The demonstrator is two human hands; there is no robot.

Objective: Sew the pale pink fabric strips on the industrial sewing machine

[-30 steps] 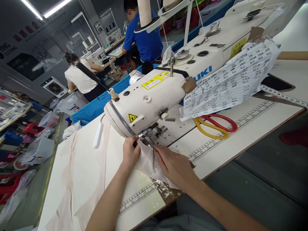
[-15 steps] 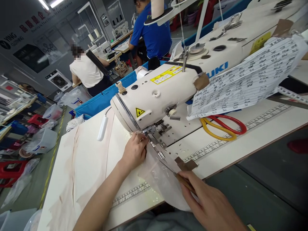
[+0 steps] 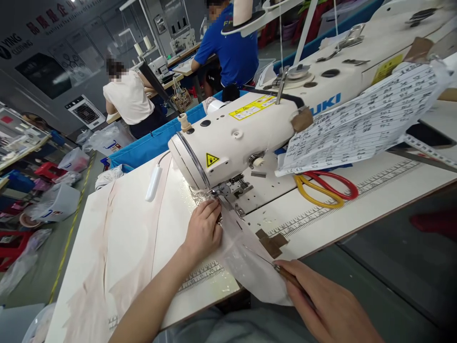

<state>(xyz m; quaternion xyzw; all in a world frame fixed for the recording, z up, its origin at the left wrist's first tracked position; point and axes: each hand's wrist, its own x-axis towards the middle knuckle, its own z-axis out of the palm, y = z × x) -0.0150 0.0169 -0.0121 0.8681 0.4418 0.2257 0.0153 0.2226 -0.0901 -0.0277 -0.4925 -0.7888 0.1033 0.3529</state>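
My left hand [image 3: 205,228] is closed on sheer white fabric [image 3: 246,271] right beside the presser foot of the white sewing machine [image 3: 232,138]. Its fingertips hide part of the cloth and the needle area. From there the fabric trails toward the table's front edge and hangs past it. My right hand [image 3: 321,295] grips an awl [image 3: 285,274] by its brown wooden handle, the thin metal tip pointing back over the fabric. Part of the cloth's edge lies by the right fingers; whether they also hold it I cannot tell.
Pale pink cloth [image 3: 107,247] lies on the table's left side. Scissors [image 3: 324,190] with yellow and red handles rest beneath a handwritten sheet [image 3: 357,119]. A white lamp stick [image 3: 153,183] lies behind. Two people work at other machines beyond a blue fabric bin [image 3: 143,138].
My right hand has drawn back toward me and to the right, taking the awl's tip away from the presser foot. My left hand stays by the foot. The view has shifted slightly.
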